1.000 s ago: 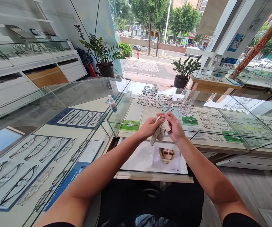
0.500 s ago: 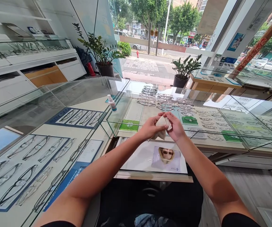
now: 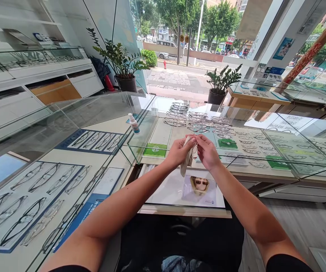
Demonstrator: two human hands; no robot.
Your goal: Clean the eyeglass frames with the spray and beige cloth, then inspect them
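Note:
My left hand (image 3: pixel 177 152) is closed on a beige cleaning cloth (image 3: pixel 186 166), whose loose end hangs below the fingers. Pinched in my right hand (image 3: pixel 207 152) is a pair of eyeglasses (image 3: pixel 194 154), of which only a thin reddish part of the frame shows between the hands. The fingertips of both hands meet at the top, above the counter's front edge. Most of the eyeglasses is hidden by the fingers and the cloth.
A white spray bottle (image 3: pixel 134 124) stands on the glass counter to the left. Rows of glasses (image 3: pixel 177 109) lie beyond my hands, with green cases (image 3: pixel 227 144) among them. Below my hands is a drawer-like shelf (image 3: pixel 163 189) with a photo card (image 3: pixel 199 190).
The cloth has been drawn left and down and now hangs from my left hand. My right hand has turned, and part of the eyeglasses shows between the hands.

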